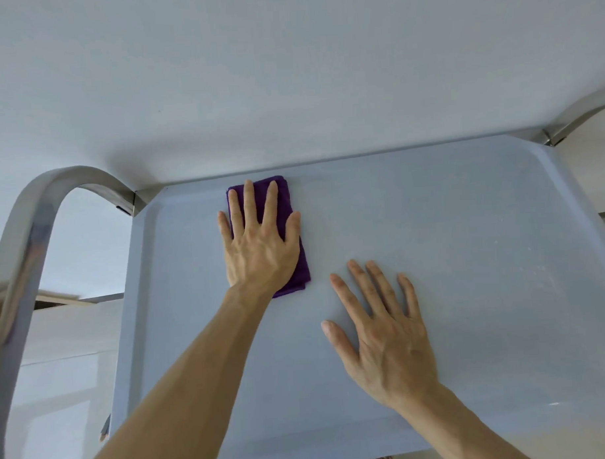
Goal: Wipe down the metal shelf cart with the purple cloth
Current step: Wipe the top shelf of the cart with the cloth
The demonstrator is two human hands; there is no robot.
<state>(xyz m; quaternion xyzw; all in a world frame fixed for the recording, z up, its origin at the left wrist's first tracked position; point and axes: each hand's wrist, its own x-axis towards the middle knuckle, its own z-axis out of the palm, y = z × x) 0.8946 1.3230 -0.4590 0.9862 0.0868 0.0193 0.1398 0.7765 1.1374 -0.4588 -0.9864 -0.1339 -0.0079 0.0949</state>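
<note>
The left hand (259,246) lies flat, fingers straight and slightly spread, pressing the folded purple cloth (297,264) onto the top tray (465,223) of the metal shelf cart, close to the tray's far edge and left of its middle. The right hand (383,336) rests nearby on the bare tray, fingers straight and apart, holding nothing and seemingly bracing the cart. Because the cloth is only pressed and not gripped, a quick stroke could let the palm slide over it and leave it bunched or behind, and a push toward the far rim could fold it against the raised lip. If the cart stands on wheels, which are not visible, a hard forward wipe might roll it into the wall (289,75); the bracing hand probably guards against that. The recessed corners beside the rim are likely to be missed by a flat pad. The tray is a smooth, matte, pale blue-grey surface with a shallow raised border and cut corners, showing faint light specks toward the right. A curved polished steel handle (24,259) rises at the left, and a matching steel bracket (565,124) sits at the far right corner. Behind stands a plain pale wall, with light-coloured surfaces below to the left.
</note>
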